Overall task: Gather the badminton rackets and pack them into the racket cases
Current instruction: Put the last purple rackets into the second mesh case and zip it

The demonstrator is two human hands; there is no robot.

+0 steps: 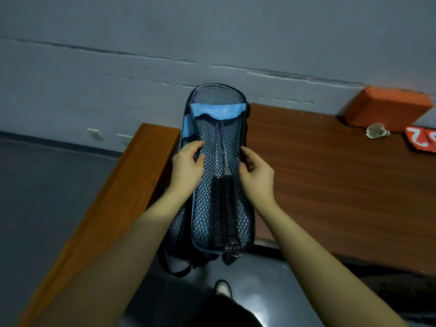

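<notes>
Nearest the camera, a shoe (221, 289) is showing on the dark floor (47, 197), just below the hanging straps (174, 270) of the racket case (219, 223). The blue mesh case is lying lengthwise over the table's near edge at its left end, with its bottom end overhanging toward the person and its rounded top reaching past the far edge toward the wall (212, 31).

Through the mesh, the dark handles (223, 208) of the rackets are sitting side by side in the lower half of the case, and their shafts are running up toward the heads (218, 95), which are poking out above a light blue flap (218, 112) at the top end.

The left hand (187, 166) is resting on the left edge of the case about midway along it, its grip curling onto the mesh with the thumb and fingertips pinching the netting. The right hand (256, 173) is sitting opposite on the right edge, its fingers bent and pinching the dark rim of the case; whether it is holding a zipper pull I cannot tell.

The brown wooden table (330, 185) is stretching off to the right, and a lighter wooden piece (113, 197) is running beside the case on the left. Toward the table's far right corner, a shuttlecock (377, 131) is lying near an orange block (387, 105), with a red item bearing white markings (421, 140) just beside it at the right edge.
</notes>
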